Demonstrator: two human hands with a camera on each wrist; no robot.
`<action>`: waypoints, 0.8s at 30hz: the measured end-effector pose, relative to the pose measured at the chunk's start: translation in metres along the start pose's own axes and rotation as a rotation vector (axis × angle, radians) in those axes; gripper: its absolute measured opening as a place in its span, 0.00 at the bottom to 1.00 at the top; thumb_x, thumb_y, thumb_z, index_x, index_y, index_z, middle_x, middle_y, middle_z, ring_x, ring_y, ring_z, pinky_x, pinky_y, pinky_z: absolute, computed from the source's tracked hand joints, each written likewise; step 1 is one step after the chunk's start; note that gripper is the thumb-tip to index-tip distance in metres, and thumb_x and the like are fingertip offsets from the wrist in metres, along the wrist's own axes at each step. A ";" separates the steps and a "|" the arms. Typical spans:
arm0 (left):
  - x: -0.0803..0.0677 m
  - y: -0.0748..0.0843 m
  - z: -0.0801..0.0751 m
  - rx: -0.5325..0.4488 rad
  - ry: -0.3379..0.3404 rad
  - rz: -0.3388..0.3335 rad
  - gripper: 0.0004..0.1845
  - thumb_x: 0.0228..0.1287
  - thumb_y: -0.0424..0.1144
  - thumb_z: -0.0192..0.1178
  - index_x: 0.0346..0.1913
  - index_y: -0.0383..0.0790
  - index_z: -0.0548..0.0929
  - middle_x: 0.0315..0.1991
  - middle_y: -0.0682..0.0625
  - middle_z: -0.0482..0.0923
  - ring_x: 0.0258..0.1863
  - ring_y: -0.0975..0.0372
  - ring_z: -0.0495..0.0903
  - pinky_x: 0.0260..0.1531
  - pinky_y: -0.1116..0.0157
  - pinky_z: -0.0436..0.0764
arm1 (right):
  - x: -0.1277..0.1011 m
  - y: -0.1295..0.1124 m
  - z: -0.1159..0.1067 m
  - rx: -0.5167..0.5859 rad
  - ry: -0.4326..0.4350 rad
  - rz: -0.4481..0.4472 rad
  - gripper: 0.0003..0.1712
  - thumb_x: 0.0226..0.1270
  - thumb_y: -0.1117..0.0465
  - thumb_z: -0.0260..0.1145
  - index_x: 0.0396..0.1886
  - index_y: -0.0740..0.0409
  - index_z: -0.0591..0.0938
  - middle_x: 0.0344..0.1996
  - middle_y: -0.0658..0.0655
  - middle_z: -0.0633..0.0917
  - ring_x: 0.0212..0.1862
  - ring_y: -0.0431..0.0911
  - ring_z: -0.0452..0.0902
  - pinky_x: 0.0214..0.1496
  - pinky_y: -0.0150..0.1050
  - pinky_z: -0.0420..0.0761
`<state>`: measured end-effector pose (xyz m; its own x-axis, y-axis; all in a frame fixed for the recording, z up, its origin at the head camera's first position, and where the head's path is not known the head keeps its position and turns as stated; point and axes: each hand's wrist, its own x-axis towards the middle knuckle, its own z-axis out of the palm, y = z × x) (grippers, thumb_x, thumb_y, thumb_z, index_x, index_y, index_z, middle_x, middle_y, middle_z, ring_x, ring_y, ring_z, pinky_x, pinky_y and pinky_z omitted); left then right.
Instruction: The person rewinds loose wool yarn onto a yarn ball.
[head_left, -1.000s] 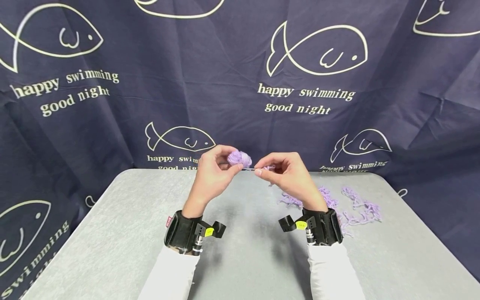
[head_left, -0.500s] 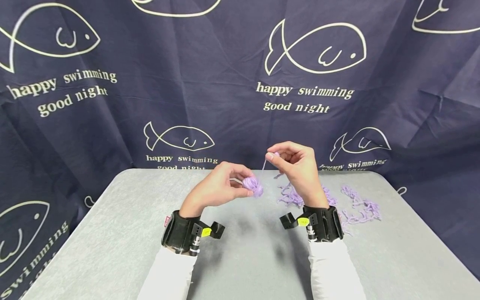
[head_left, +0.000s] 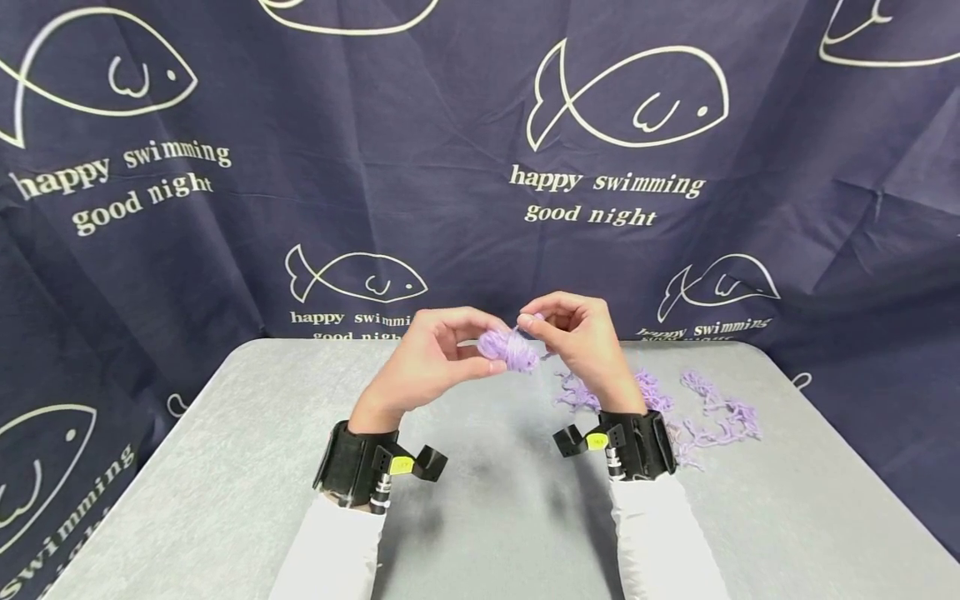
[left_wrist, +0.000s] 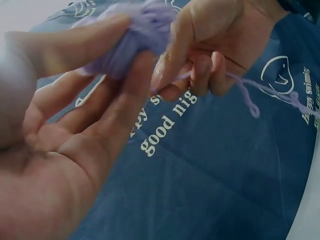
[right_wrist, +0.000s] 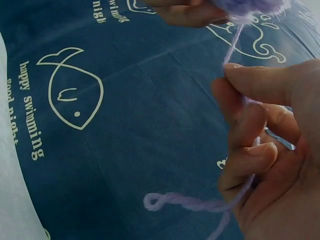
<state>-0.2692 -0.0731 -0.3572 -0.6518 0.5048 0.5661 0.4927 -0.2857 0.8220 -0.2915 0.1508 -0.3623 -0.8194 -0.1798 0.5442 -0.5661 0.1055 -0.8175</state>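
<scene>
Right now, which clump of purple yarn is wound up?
The wound bundle pinched in the left hand: its strands wrap into a compact lump, while the loose yarn lies spread and tangled on the table.

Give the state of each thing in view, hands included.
Left hand: holding the yarn bundle.
Right hand: pinching the yarn strand.
Yarn bundle: wound, off the table.
Yarn strand: straight between the hands, twisted beyond.
Loose yarn: tangled, lying on the table.
Backdrop cloth: hanging, creased.
</scene>
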 end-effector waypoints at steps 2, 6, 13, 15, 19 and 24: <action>0.001 0.000 0.000 -0.027 0.083 0.036 0.18 0.54 0.14 0.66 0.49 0.19 0.81 0.43 0.45 0.84 0.41 0.58 0.84 0.49 0.56 0.86 | 0.000 0.001 0.001 -0.014 -0.030 0.007 0.05 0.63 0.68 0.74 0.38 0.65 0.88 0.24 0.52 0.85 0.19 0.43 0.69 0.20 0.33 0.73; 0.003 0.000 -0.001 -0.052 0.265 0.091 0.18 0.53 0.13 0.65 0.49 0.21 0.81 0.44 0.45 0.85 0.42 0.59 0.84 0.45 0.64 0.86 | 0.000 0.001 0.004 -0.034 -0.077 0.031 0.04 0.63 0.69 0.73 0.37 0.64 0.87 0.23 0.53 0.84 0.19 0.42 0.70 0.20 0.34 0.77; 0.006 0.000 0.000 -0.154 0.480 0.108 0.17 0.55 0.13 0.62 0.46 0.30 0.82 0.43 0.47 0.85 0.41 0.60 0.84 0.43 0.67 0.86 | -0.001 -0.003 0.010 -0.066 -0.150 0.028 0.03 0.64 0.64 0.74 0.37 0.58 0.89 0.24 0.56 0.85 0.19 0.44 0.71 0.21 0.35 0.76; 0.007 -0.001 0.000 -0.171 0.532 0.113 0.17 0.55 0.12 0.61 0.45 0.31 0.82 0.42 0.47 0.85 0.41 0.60 0.84 0.44 0.66 0.86 | -0.001 -0.003 0.012 -0.066 -0.165 0.020 0.03 0.64 0.64 0.74 0.37 0.58 0.89 0.24 0.55 0.85 0.19 0.48 0.71 0.20 0.35 0.76; 0.008 -0.003 -0.001 -0.104 0.640 0.106 0.16 0.55 0.14 0.63 0.45 0.27 0.81 0.40 0.47 0.84 0.40 0.62 0.84 0.43 0.68 0.85 | 0.000 -0.004 0.013 -0.065 -0.178 -0.005 0.03 0.64 0.65 0.74 0.37 0.59 0.89 0.23 0.54 0.84 0.18 0.49 0.70 0.19 0.36 0.75; 0.007 -0.005 -0.003 0.186 0.733 0.040 0.16 0.55 0.20 0.69 0.48 0.23 0.81 0.41 0.43 0.83 0.39 0.62 0.83 0.41 0.71 0.83 | -0.001 -0.006 0.013 -0.063 -0.157 -0.019 0.03 0.64 0.65 0.74 0.36 0.59 0.89 0.24 0.56 0.85 0.18 0.46 0.70 0.20 0.36 0.76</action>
<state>-0.2781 -0.0704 -0.3568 -0.8158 -0.1923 0.5454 0.5710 -0.1178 0.8125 -0.2860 0.1375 -0.3609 -0.7870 -0.3323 0.5197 -0.5902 0.1604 -0.7912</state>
